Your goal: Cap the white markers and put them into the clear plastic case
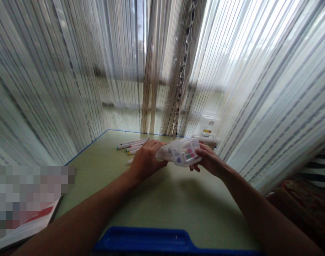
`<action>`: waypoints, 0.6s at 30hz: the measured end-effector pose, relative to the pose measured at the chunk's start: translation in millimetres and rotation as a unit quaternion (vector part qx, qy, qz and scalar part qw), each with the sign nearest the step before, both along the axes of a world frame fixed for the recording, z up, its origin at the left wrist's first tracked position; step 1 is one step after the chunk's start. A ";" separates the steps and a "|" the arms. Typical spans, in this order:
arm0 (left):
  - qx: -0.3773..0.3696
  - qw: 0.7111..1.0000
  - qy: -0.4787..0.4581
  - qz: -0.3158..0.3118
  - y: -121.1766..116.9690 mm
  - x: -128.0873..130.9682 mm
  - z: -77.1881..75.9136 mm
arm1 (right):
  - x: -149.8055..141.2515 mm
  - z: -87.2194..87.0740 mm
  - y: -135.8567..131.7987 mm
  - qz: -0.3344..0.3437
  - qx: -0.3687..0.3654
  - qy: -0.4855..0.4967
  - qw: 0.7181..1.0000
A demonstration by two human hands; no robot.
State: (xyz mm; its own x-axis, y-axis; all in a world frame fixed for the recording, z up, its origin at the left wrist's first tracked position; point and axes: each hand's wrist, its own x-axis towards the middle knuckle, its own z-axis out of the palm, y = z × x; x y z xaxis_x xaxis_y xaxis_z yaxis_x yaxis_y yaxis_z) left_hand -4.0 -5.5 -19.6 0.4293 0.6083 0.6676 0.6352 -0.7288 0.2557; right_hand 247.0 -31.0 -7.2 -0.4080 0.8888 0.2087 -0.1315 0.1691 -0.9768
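Between my two hands, above the table, is a clear plastic marker case (184,152), tilted on its side, with coloured marker ends showing through its right end. My left hand (150,156) is closed around the left part of the case. At the right end, my right hand (209,159) grips the case with the thumb on the near face and fingers behind. Several white markers (133,146) with coloured ends lie loose on the table, just beyond and left of my left hand; that hand hides part of them.
A second clear plastic box (210,129) with its lid raised stands at the far right of the green table (162,202). A blue tray ledge (143,240) runs along the near edge. A book or magazine (31,222), partly blurred out, lies at left. Striped curtains (119,71) hang behind.
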 end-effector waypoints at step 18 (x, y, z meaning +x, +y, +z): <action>-0.037 0.990 -0.097 -0.097 -17.8 19.6 -1.3 | -20.5 21.5 -18.7 -0.063 -0.058 0.146 0.986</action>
